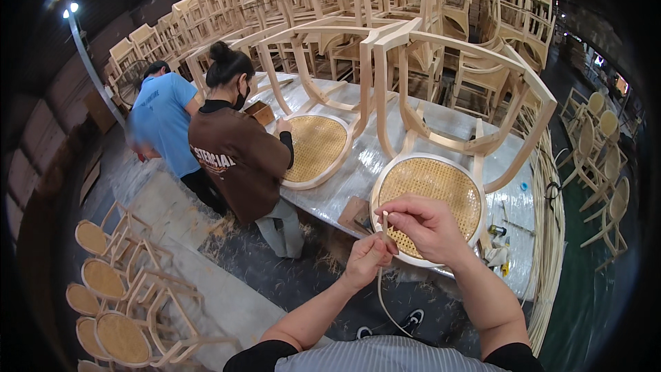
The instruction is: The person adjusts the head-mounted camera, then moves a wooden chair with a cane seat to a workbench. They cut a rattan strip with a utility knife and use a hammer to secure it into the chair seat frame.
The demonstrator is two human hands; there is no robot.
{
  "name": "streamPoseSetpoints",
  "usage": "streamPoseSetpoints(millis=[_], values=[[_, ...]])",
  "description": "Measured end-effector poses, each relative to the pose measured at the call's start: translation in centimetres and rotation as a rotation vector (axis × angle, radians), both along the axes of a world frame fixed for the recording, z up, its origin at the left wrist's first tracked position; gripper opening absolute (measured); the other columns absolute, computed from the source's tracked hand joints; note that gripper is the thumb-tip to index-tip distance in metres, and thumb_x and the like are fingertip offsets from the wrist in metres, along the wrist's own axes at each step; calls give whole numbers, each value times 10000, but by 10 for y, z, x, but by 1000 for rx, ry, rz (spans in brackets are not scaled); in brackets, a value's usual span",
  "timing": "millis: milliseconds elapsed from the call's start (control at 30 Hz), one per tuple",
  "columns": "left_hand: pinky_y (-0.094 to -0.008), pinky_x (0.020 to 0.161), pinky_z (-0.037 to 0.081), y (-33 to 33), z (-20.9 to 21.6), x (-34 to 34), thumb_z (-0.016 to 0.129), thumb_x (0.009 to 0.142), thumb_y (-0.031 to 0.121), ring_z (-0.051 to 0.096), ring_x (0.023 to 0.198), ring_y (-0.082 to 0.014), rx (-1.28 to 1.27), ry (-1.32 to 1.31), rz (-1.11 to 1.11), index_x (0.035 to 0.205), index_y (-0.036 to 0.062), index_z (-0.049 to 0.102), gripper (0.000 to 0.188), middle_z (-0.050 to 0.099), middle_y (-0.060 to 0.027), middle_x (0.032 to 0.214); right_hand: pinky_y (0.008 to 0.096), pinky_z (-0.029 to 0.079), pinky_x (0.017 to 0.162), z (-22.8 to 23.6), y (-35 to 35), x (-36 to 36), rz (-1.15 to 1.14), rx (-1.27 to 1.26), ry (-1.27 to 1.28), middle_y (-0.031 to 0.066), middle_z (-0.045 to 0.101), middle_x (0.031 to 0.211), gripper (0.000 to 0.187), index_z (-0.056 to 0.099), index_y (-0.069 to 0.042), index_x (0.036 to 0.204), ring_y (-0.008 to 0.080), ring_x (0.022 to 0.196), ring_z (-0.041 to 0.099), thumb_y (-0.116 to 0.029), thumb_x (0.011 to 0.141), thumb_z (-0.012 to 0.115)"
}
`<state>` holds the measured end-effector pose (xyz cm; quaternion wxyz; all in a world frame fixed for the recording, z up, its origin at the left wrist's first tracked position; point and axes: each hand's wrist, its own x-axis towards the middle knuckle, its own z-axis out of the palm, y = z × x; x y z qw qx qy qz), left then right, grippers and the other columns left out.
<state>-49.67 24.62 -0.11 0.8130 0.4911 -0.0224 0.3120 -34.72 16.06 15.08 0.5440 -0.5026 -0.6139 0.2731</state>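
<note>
Left hand (368,260) closed, fingers gripping a pale, thin, flexible cane-like strip (380,291); right hand (432,229) pinches near its upper end, before a round yellow woven-cane seat (441,189). Risks: sharp bending or uneven pull could split the strip; its loose tail could snag on the grey striped apron (385,356). Lettering: white on a co-worker's brown shirt (234,189), darker on another's blue shirt (169,124).

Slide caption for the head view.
Left hand and right hand pinch a pale strand near a woven cane chair seat.

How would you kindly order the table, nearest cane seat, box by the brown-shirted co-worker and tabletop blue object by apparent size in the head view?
Largest first:
table
nearest cane seat
box
blue object
</note>
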Motion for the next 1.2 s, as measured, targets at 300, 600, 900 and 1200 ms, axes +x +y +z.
streamPoseSetpoints(millis=[300,600,900,1200], values=[[-212,650,435,-6,-8,9,627,1075,197,528,735,-52,206,212,312,1204,7,655,231,648,-4,963,309,537,798,-66,-14,3,-255,161,-40,93,699,1046,136,749,-22,1060,187,913,679,-89,944,721],[-203,669,443,-61,-42,76,613,1073,109,535,775,-55,337,229,285,1189,-18,658,178,630,7,936,337,561,822,-150,-105,61,-559,27,54,120,719,1031,241,743,-24,1177,228,932,710,-58,941,707],[-216,690,425,-108,-57,170,579,1093,140,482,759,-68,462,374,343,1259,-7,670,239,557,19,876,465,529,973,-302,-239,268,-1201,-667,-641,170,634,1236,408,698,-100,1246,364,1098,649,-226,867,784],[-224,739,426,-149,-68,229,500,1124,160,491,813,-81,444,578,463,1411,-5,605,347,555,7,895,469,536,926,-294,-320,391,-1258,-555,-645,179,640,1216,263,712,-75,1174,336,1080,669,-149,921,698]])
